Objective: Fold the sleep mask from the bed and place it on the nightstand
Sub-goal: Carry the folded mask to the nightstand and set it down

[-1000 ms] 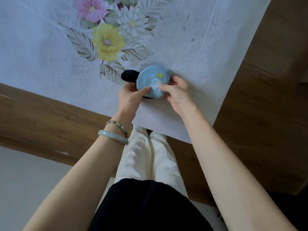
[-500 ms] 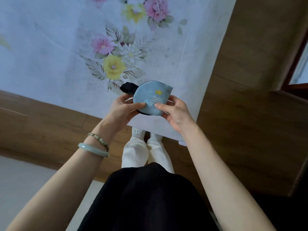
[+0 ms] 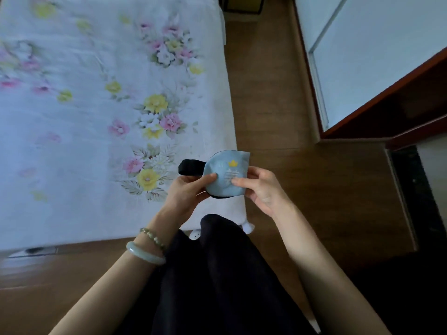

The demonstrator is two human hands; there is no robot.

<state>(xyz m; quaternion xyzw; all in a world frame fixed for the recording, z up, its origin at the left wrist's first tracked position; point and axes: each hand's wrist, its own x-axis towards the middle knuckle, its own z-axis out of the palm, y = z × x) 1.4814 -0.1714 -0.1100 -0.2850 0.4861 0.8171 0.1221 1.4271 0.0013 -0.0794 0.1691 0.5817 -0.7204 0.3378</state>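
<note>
The folded sleep mask (image 3: 226, 174) is light blue with a small yellow crown and pale lettering. Its black strap sticks out to the left. I hold it in the air over the bed's near right corner. My left hand (image 3: 187, 191) grips its left edge with the thumb on top. My right hand (image 3: 262, 189) pinches its right edge. The bed (image 3: 84, 117) has a white sheet printed with pink and yellow flowers. No nightstand can be made out with certainty.
Wooden floor (image 3: 271, 105) runs along the right side of the bed. Dark reddish wooden furniture (image 3: 387, 112) with a pale panel stands at the right. A dark object (image 3: 242, 4) sits at the far end of the floor strip. My legs are below.
The mask has come up off the sheet in both hands. My view has swung, so the bed now fills the left and the floor and furniture show at the right.
</note>
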